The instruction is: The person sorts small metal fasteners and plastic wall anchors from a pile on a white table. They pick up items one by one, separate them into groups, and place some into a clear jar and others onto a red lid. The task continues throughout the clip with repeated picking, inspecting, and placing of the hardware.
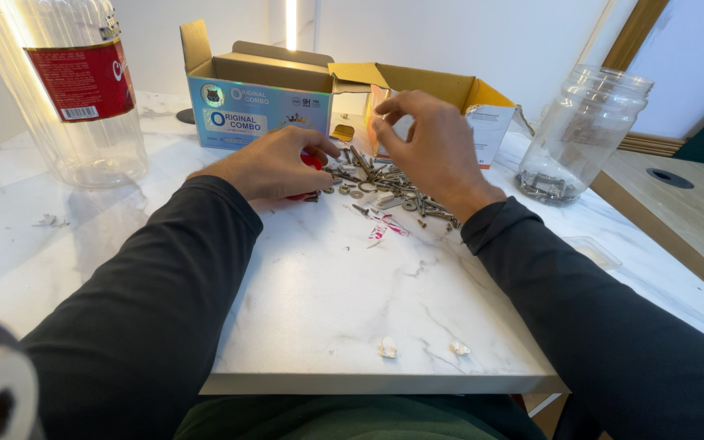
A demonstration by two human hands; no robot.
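Observation:
A heap of metal screws, bolts and washers (385, 191) lies on the white marble-look table (327, 293). My left hand (275, 163) rests at the heap's left side, closed around a small red object (311, 161) that is mostly hidden. My right hand (429, 147) hovers over the heap with fingertips pinched together; whether a small piece is between them I cannot tell. Both arms wear dark long sleeves.
A blue open cardboard box (258, 102) and an open yellow-lined box (417, 90) stand behind the heap. A clear plastic jar (580, 134) holding some hardware is at right, a large empty plastic bottle (75, 90) at left. Paper scraps (389, 349) lie near the front edge.

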